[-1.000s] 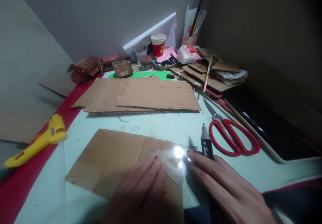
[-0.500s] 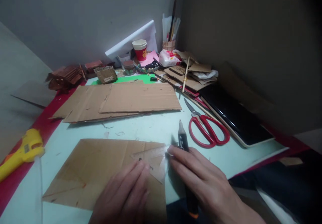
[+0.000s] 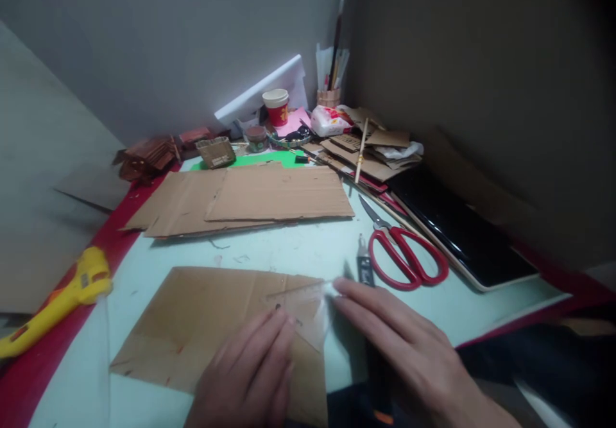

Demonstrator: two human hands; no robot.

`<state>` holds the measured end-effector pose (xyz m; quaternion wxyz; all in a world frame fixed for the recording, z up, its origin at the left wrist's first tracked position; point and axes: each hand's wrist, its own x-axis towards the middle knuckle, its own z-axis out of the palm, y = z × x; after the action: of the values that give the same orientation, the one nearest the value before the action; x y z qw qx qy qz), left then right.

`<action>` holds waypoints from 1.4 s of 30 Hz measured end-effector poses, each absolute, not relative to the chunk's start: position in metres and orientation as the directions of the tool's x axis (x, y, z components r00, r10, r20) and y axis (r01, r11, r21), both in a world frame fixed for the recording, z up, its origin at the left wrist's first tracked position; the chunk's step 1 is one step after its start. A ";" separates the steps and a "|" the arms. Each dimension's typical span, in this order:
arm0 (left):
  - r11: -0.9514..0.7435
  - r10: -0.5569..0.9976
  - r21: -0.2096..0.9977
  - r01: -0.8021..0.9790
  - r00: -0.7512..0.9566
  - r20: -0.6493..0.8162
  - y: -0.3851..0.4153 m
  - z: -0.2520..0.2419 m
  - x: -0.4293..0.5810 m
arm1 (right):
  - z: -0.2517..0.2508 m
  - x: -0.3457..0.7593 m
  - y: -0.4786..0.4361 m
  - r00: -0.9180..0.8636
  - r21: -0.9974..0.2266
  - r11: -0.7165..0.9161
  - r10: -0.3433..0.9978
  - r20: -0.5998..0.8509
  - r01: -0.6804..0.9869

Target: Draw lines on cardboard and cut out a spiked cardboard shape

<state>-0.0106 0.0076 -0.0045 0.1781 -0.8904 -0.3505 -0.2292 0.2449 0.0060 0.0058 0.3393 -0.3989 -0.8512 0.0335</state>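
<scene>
A piece of brown cardboard (image 3: 212,319) lies flat in front of me, with a few reddish marks near its left part. On its right edge rests a clear set square (image 3: 308,316). The fingers of my left hand (image 3: 250,370) are held together, their tips pressing on the set square. My right hand (image 3: 409,344) has its fingertips at the set square's right corner. A black marker (image 3: 366,271) is held in that hand, its tip pointing away from me and its orange end low down. Red-handled scissors (image 3: 409,258) lie just beyond the right hand.
Stacked cardboard sheets (image 3: 279,194) lie farther back. A yellow glue gun (image 3: 72,293) is at the left edge. On the right sits a black tablet-like slab (image 3: 462,229). Behind stand a red paper cup (image 3: 278,110), a tissue pack (image 3: 331,121) and a brush holder (image 3: 330,97).
The view has shifted, so most things appear slightly farther right and lower. Both hands stay at the set square, and the marker is still in my right hand.
</scene>
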 end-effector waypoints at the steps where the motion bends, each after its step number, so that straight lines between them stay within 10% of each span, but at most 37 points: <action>1: -0.685 0.544 -0.150 0.712 0.638 0.544 0.006 -0.004 -0.009 | 0.008 0.248 0.006 -0.410 -0.379 0.665 0.717 0.563 0.643; 6: -0.689 0.560 -0.111 0.717 0.623 0.546 0.004 -0.004 -0.006 | 0.032 0.253 0.018 -0.144 -0.660 0.509 0.838 0.526 0.552; 15: -0.716 0.535 -0.022 0.698 0.569 0.625 0.009 -0.001 0.001 | 0.058 0.207 0.062 -0.230 -0.961 0.221 0.957 0.180 0.166; 42: -0.695 0.518 -0.049 0.718 0.546 0.659 0.010 -0.006 0.001 | 0.061 0.190 0.072 -0.415 -0.974 0.117 0.910 0.026 0.195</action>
<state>0.0012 0.0096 -0.0057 0.1586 -0.8648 -0.3572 -0.3154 0.1901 0.0719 0.0613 0.3451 -0.4165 -0.6630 0.5176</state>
